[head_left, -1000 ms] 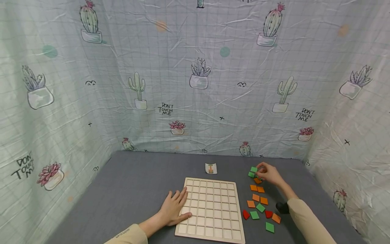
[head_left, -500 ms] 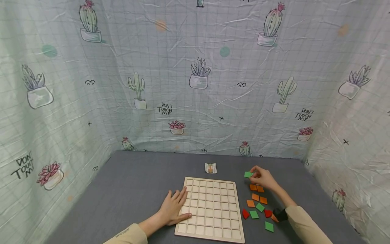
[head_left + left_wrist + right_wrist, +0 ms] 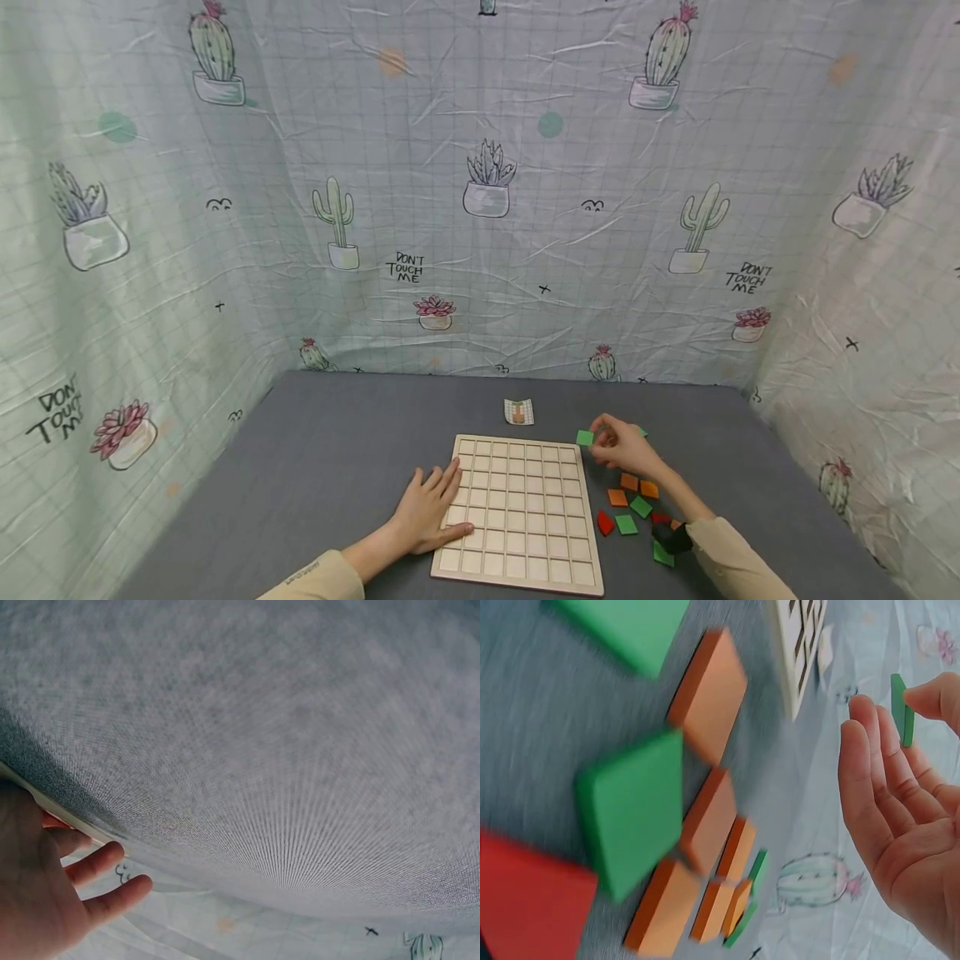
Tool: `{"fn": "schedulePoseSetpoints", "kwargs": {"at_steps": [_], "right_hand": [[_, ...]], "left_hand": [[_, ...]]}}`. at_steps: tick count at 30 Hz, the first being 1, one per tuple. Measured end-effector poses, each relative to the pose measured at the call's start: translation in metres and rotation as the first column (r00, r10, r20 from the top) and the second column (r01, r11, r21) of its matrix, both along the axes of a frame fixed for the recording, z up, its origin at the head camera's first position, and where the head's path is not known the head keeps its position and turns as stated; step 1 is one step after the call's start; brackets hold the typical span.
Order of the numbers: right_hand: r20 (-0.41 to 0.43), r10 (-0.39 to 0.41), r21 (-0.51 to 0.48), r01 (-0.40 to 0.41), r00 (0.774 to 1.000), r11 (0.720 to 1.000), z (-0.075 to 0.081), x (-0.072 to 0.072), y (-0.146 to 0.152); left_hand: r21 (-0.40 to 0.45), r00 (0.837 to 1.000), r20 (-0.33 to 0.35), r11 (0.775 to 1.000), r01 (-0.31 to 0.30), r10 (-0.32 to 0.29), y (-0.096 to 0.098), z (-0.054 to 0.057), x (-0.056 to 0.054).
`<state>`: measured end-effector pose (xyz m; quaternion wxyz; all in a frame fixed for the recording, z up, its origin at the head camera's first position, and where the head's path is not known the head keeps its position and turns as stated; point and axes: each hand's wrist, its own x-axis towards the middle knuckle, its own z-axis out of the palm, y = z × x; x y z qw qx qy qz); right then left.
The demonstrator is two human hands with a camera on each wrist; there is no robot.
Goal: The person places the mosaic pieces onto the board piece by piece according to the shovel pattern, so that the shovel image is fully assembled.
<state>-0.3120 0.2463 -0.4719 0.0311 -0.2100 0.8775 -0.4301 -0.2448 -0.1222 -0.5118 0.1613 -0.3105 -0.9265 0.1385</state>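
A pale wooden grid board (image 3: 517, 521) lies on the grey table. My left hand (image 3: 427, 510) rests on its left side with fingers spread, the thumb reaching onto the squares. In the left wrist view the same hand (image 3: 45, 874) shows at the lower left beside the board's edge. My right hand (image 3: 628, 447) pinches a small green square tile (image 3: 584, 437) near the board's far right corner. From the right wrist, the green tile (image 3: 901, 709) shows edge-on between thumb and fingers, off the table.
Right of the board lie several loose tiles: orange squares (image 3: 629, 482), green squares (image 3: 626, 524) and red corner-shaped pieces (image 3: 604, 523). A small printed card (image 3: 518, 412) lies beyond the board's far edge. A cactus-print curtain (image 3: 487, 275) surrounds the table.
My right hand has picked up a green tile from the far end of the loose tiles and carried it left, up to the board's far right corner. My left hand stays in place.
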Motion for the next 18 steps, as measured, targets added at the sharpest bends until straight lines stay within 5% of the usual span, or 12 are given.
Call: {"fn": "schedulePoseSetpoints", "kwargs": {"at_steps": [18], "right_hand": [[-0.033, 0.107, -0.042, -0.108, 0.994, 0.993, 0.001, 0.013, -0.048]], "left_hand": [[-0.028, 0.999, 0.046, 0.999, -0.025, 0.026, 0.001, 0.001, 0.000]]}}
